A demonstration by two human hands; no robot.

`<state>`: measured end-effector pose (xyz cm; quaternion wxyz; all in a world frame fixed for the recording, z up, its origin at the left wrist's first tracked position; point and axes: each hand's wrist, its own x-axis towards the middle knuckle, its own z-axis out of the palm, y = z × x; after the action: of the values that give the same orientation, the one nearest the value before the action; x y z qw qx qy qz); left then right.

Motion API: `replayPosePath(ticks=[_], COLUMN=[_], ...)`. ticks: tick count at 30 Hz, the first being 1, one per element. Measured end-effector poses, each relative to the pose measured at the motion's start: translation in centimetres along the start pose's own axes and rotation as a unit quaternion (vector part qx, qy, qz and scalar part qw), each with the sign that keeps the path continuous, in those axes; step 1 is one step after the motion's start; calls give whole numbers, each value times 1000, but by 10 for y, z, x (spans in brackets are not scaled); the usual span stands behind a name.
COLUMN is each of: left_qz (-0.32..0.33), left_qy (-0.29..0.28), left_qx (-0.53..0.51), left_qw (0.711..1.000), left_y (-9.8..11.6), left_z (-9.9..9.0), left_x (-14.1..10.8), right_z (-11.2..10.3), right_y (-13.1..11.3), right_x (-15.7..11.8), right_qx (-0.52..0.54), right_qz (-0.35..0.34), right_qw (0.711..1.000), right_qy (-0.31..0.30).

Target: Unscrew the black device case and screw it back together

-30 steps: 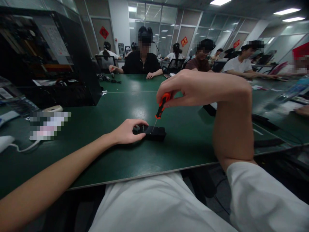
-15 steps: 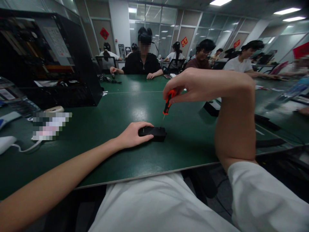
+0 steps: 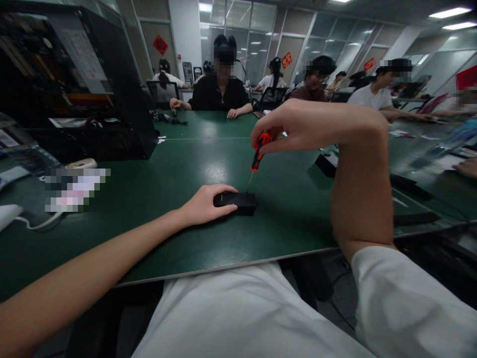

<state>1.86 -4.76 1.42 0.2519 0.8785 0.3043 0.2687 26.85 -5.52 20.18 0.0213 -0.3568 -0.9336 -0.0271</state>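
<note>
On the green table lies a small black rectangular box. My left hand grips its left end, thumb on the near side and fingers on the far side. Above the box, my right hand is closed around the handle of a red and black screwdriver. The screwdriver slants steeply downward, and its thin shaft reaches the far top edge of the box near the right end. Whether the tip sits in a screw is too small to tell.
An open black computer case stands at the left, with a plastic bottle and a white cable near it. A black object lies beyond my right forearm. Across the table sits a person in black.
The screwdriver tip has shifted slightly left along the box's top, and the right hand has turned a little with it. My left hand keeps its hold on the box.
</note>
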Motion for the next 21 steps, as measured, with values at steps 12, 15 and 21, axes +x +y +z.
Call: replayPosePath(ticks=[12,15,21], left_qz=[2,6,6], left_qy=[1,2,1], left_qx=[1,5,9], left_qw=[1000,1000,1000], left_y=[0,0,1], left_z=[0,-1,-1], left_x=[0,-1,0], right_z=[2,0,-1], right_y=[-8,-9,-13], right_x=[-1,0,-1], right_qx=[20,0,1], right_qz=[-17,-24,-35], right_qw=[1000,1000,999], right_qy=[-6,-13,-6])
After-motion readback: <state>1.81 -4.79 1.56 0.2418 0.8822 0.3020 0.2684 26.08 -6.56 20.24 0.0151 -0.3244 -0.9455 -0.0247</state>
